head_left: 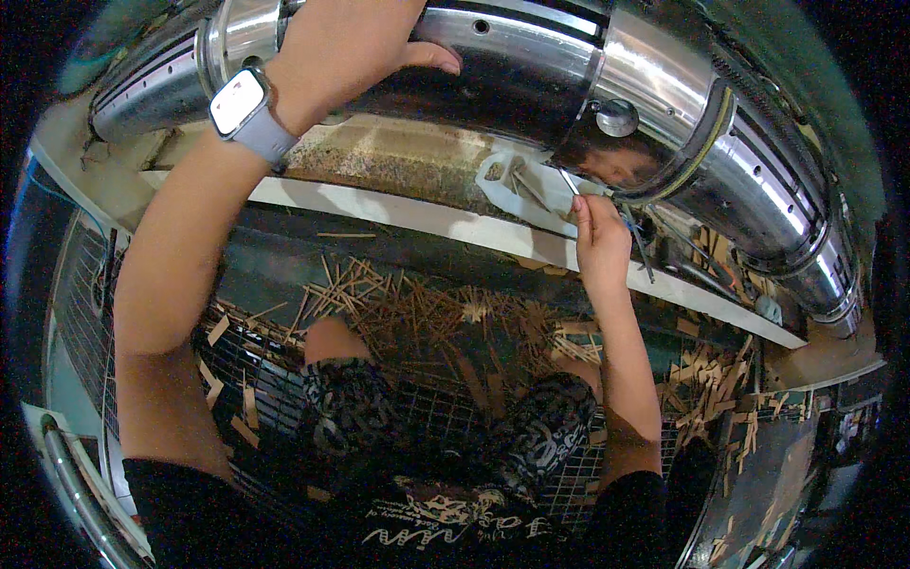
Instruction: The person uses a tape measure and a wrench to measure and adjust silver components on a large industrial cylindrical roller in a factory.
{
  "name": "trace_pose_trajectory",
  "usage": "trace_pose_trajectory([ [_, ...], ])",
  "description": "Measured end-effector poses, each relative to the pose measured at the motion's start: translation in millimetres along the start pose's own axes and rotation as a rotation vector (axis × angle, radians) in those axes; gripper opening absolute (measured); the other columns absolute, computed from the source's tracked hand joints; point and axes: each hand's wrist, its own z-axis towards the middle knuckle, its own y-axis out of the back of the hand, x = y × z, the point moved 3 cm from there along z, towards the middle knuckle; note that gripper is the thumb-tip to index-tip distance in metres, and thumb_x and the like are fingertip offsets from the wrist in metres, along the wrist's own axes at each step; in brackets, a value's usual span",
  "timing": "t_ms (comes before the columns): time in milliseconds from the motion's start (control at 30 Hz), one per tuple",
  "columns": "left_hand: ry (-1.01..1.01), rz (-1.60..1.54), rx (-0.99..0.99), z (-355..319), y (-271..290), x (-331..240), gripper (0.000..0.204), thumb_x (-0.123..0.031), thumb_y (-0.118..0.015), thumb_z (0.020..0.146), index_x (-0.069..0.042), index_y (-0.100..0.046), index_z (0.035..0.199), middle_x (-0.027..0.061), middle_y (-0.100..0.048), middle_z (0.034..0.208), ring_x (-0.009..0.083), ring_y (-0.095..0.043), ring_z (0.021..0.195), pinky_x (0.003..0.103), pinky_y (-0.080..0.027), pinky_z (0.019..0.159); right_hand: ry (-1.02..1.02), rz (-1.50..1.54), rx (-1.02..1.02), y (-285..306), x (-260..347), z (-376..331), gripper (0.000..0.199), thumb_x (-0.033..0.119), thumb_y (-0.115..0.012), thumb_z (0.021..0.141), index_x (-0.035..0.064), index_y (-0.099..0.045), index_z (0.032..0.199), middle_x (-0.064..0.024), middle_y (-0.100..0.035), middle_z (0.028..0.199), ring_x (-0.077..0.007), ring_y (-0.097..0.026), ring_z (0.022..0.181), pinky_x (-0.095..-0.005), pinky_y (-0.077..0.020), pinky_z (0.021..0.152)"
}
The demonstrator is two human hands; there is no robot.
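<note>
My left hand rests on top of a large shiny metal cylinder, its thumb stretched out along the surface. The upper edge of the view cuts off its other fingers. In my right hand, a thin metal rod is pinched between thumb and fingers. Its tip points up at the cylinder's underside, and its exact kind cannot be made out. Just left of that hand lies a white plastic tray, seemingly cut from a jug, with a slim metal tool inside.
A white ledge runs below the cylinder. Dark cables or tools lie right of my right hand. Many cardboard strips cover the floor and grating around my knees. A hose-like band wraps the cylinder at right.
</note>
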Motion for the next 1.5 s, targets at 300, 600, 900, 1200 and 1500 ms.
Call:
trace_pose_trajectory([
  [300,0.031,0.0,0.0,3.7,-0.6,-7.1,0.063,-0.049,-0.071,0.061,0.003,-0.047,0.087,0.0181,-0.044,0.089,0.0325,-0.053,0.062,0.039,-0.045,0.056,-0.246,0.419,0.033,-36.0,9.7,-22.6,0.023,0.019,-0.046,0.091,-0.0003,-0.05,0.08,-0.017,-0.05,0.065,-0.0273,-0.049,0.057,-0.0353,-0.0409,0.055],
  [600,0.05,0.08,0.048,6.2,-1.1,-9.7,0.064,-0.048,-0.073,0.061,0.004,-0.046,0.086,0.0179,-0.044,0.087,0.0327,-0.053,0.067,0.04,-0.044,0.058,-0.453,0.694,0.105,-50.4,2.8,-25.5,0.029,0.023,-0.042,0.094,0.0023,-0.052,0.076,-0.0023,-0.045,0.059,-0.0082,-0.038,0.054,-0.0249,-0.034,0.049],
  [900,0.057,0.079,0.089,10.5,-13.4,-8.6,0.062,-0.047,-0.073,0.061,0.004,-0.046,0.084,0.0166,-0.043,0.084,0.0313,-0.052,0.063,0.04,-0.043,0.056,-0.685,1.489,0.274,-76.7,1.8,-26.2,0.032,0.035,-0.044,0.092,0.0065,-0.05,0.078,0.0029,-0.038,0.055,-0.0061,-0.034,0.044,-0.0194,-0.0258,0.038],
  [1200,0.012,-0.084,-0.044,14.8,-24.0,3.0,0.061,-0.042,-0.076,0.052,-0.003,-0.048,0.091,0.0132,-0.047,0.091,0.0377,-0.055,0.069,0.041,-0.046,0.056,-0.804,1.805,0.068,-117.0,41.7,-19.4,0.033,0.039,-0.054,0.084,0.0085,-0.045,0.077,0.0003,-0.038,0.057,-0.0083,-0.031,0.043,-0.0226,-0.022,0.038],
  [1500,0.021,0.073,-0.004,14.4,-18.0,-6.8,0.063,-0.051,-0.067,0.06,-0.002,-0.048,0.093,0.018,-0.051,0.098,0.0382,-0.058,0.072,0.041,-0.049,0.058,-0.619,1.749,-0.141,-108.7,48.3,-16.3,0.035,0.044,-0.039,0.091,0.0116,-0.042,0.077,0.0004,-0.031,0.057,-0.0094,-0.027,0.046,-0.0254,-0.0222,0.041],
])
